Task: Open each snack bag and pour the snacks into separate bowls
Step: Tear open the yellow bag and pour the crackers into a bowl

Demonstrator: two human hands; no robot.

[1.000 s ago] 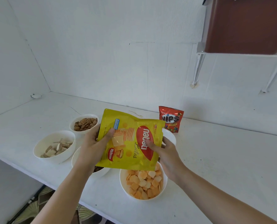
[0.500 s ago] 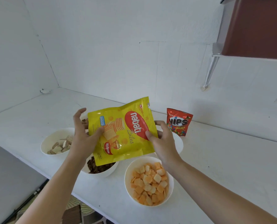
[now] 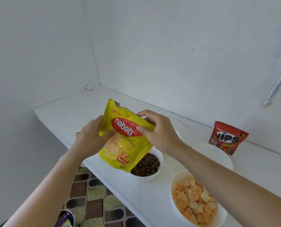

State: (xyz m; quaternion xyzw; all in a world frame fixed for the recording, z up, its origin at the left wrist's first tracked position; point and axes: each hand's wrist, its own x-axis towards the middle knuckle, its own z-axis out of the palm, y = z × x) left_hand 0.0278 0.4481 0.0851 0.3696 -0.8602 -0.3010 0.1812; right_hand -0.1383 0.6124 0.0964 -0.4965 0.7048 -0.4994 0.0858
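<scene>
left hand (image 3: 90, 136), right hand (image 3: 159, 133) grip bag (image 3: 120, 153); bowl (image 3: 171, 185) holds orange bites (image 3: 193, 199)

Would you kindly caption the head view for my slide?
Left hand and right hand grip the yellow Nabati bag; the red Nips bag stands aside.

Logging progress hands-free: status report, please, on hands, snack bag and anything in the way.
Left hand and right hand both grip the yellow foil Nabati bag. Bag upright near the white bowl of dark snacks. Nothing blocks it.

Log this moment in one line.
left hand: grips yellow Nabati snack bag | right hand: pinches its top | red Nips bag: upright, untouched | white bowl: orange snacks
</scene>
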